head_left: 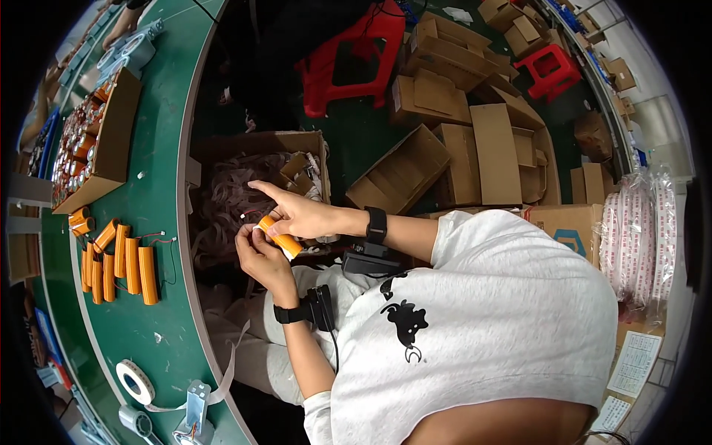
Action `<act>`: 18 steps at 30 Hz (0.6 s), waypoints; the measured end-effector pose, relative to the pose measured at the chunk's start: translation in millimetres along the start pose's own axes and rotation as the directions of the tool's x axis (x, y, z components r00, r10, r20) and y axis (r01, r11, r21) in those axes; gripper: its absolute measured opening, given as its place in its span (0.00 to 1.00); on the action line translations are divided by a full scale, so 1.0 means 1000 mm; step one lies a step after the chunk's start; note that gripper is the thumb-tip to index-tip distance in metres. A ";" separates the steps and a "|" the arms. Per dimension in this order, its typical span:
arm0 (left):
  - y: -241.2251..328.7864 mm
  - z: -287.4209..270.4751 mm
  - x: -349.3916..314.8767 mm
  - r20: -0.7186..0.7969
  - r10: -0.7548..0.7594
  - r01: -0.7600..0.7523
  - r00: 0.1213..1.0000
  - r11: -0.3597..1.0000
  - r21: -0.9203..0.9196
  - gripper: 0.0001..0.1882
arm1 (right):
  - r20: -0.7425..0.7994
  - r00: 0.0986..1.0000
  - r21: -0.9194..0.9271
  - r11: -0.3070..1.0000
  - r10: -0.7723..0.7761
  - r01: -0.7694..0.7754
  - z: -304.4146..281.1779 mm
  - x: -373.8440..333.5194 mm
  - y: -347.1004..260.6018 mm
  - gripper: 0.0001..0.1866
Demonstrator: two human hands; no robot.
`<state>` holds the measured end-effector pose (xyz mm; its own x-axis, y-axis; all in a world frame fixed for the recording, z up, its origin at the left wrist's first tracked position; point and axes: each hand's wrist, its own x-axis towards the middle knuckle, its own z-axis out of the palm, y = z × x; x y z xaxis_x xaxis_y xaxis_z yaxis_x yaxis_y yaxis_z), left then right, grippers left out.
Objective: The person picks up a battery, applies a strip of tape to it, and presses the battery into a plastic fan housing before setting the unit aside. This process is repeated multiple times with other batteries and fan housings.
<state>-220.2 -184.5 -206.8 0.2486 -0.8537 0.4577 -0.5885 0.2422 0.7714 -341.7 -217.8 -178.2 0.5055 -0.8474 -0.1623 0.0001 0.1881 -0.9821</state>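
Note:
An orange wrapped cylindrical battery pack (283, 240) is between my two hands, above an open carton by the bench. My left hand (265, 259) grips it from below, with fingers and thumb pinched near its upper end. My right hand (315, 215) holds it from above with the thumb laid along it and the index finger stretched out to the left. Something white shows at the pack's lower end. A thin red wire with a small white plug sticks out near my left fingertips. Part of the pack is hidden by my fingers.
Several orange packs (126, 263) lie on the green bench (159, 348), near a carton of cells (122, 141). A tape roll (136, 381) and a blue-grey dispenser (196, 408) are nearer. Strips (237, 185) fill the carton below. Red stools (352, 55) and empty cartons (400, 170) stand beyond.

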 end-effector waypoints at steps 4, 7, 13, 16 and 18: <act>-0.006 0.005 -0.001 -0.011 -0.185 0.182 0.983 0.973 -0.140 0.07 | -0.016 0.999 0.151 0.988 0.027 -0.025 -0.001 0.005 0.005 0.36; -0.001 -0.005 0.005 0.131 -0.505 0.508 0.853 0.750 -0.424 0.05 | 0.023 0.997 0.311 0.948 0.067 -0.071 0.003 0.005 0.003 0.31; -0.047 -0.010 -0.005 0.127 -0.576 0.540 0.807 0.636 -0.551 0.08 | 0.122 0.987 0.518 0.841 0.105 -0.154 0.016 -0.017 -0.026 0.26; -0.150 -0.038 -0.029 0.158 -0.656 0.599 0.738 0.529 -0.601 0.11 | 0.259 0.965 0.589 0.787 0.033 -0.184 0.022 -0.030 -0.048 0.25; -0.097 -0.048 -0.018 0.136 -0.645 0.601 0.752 0.586 -0.543 0.14 | 0.112 0.994 0.531 0.845 0.004 -0.063 0.014 -0.034 -0.052 0.25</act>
<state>-130.2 -170.4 -268.9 0.4620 -0.8607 -0.2139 0.2224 -0.1210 0.9674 -346.3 -191.7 -120.5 0.5993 -0.7855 -0.1541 0.4261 0.4761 -0.7693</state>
